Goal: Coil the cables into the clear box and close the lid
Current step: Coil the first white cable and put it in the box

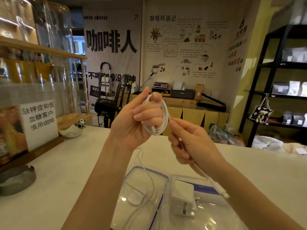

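Observation:
My left hand (141, 117) holds a white cable (163, 117) wound in loops around its fingers, raised above the table. Just to the right and lower, my right hand (187, 143) grips the cable's free tail, whose white plug end (222, 192) hangs out below my fist. Beneath my hands the clear box (204, 213) stands open on the white table, with a white charger block (182, 198) inside it. Its blue-rimmed clear lid (132, 173) lies to the left of the box, with a thin white cable (149, 185) and a white tab lying across it.
A grey metal ashtray (16, 180) sits at the table's left edge. A printed sign (39, 123) and a small bowl with a panda figure (73, 130) stand at the back left. Black shelving (279, 90) rises at the right, past the table's far edge.

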Available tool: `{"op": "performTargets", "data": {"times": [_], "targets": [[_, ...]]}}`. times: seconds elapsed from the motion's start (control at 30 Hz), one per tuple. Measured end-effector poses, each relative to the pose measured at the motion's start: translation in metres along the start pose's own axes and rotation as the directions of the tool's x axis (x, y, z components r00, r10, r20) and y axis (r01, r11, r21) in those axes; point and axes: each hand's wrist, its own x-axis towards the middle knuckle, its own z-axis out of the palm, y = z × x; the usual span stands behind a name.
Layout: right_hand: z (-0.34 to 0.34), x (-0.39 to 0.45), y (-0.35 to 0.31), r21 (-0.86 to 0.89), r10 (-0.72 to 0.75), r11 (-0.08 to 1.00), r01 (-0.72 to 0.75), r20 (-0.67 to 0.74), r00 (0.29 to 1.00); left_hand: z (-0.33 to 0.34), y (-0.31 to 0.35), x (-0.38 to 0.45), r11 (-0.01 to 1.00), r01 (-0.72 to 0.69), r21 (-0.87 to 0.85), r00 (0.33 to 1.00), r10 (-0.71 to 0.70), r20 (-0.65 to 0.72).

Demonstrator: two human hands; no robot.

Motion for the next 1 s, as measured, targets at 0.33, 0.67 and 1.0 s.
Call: {"op": "performTargets", "data": {"times": [0.33,0.67,1.0], "targets": [[0.007,-0.028,0.010,-0.654,0.057,0.756,-0.039,0.006,0.998,-0.017,-0.020,0.012,0.532,0.096,0.841,0.817,0.441,-0.372],[-0.036,-0.033,-0.020,-0.918,-0.460,-0.134,0.374,0.392,0.797,-0.014,-0.043,0.017,-0.046,0.439,0.897,0.897,0.087,-0.434],[-0.040,-0.016,-0.002,-0.846,-0.532,0.326,0.422,0.205,0.821,-0.021,-0.041,0.019,0.612,0.527,0.590,0.850,-0.369,-0.376]]}}
